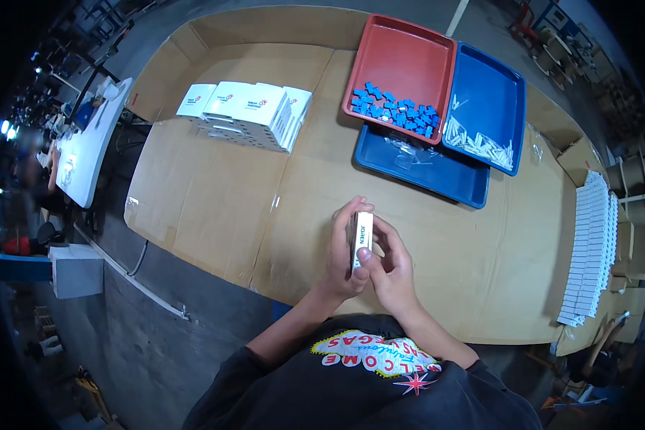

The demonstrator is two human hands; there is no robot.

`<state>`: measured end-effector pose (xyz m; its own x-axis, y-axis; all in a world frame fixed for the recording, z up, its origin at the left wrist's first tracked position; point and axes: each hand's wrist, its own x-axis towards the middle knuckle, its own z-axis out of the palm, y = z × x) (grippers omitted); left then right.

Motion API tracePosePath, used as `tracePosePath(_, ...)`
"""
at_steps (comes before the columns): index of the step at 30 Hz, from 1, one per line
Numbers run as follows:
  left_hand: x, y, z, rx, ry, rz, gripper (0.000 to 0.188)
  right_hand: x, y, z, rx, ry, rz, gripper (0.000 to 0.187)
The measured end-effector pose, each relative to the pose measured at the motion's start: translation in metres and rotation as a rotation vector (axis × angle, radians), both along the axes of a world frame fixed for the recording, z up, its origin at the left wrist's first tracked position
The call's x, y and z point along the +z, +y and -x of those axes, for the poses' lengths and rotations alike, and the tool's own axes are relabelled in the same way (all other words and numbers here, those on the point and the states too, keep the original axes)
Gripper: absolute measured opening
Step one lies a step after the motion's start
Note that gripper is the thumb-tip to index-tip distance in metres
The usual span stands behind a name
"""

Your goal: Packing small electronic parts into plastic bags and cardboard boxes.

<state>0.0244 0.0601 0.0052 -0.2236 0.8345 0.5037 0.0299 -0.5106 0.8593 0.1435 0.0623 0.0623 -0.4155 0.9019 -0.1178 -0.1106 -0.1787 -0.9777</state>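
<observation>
A small, narrow white box (364, 228) with dark print stands on end between my two hands, above the near middle of the cardboard-covered table. My left hand (341, 247) is wrapped along its left side, fingertips bent over the far end. From the right, my right hand (394, 266) closes on it, with the thumb pressed on the printed face near the bottom. The fingers hide the box's sides and lower end.
Stacked white cartons (247, 104) stand at the far left. A red tray (401, 54) of blue pieces overlaps a lower blue tray (423, 172) with clear bags; another blue tray (487, 86) holds white tubes. Rows of small white boxes (588, 251) line the right edge. Cardboard walls (279, 27) border the far side.
</observation>
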Motion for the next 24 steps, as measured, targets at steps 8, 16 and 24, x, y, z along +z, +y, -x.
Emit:
tracePosePath(8, 0.001, 0.003, -0.015, 0.137, 0.111, -0.069, 0.117, -0.005, -0.012, -0.007, -0.1, 0.092, -0.227, 0.059)
tracePosePath(16, 0.01, 0.002, -0.023, 0.139, 0.003, -0.149, 0.09, -0.007, -0.014, -0.014, -0.108, -0.049, -0.448, 0.051)
tracePosePath(24, 0.019, -0.008, -0.029, 0.099, -0.007, 0.04, 0.095, -0.009, -0.017, -0.017, -0.136, -0.075, -0.416, 0.047)
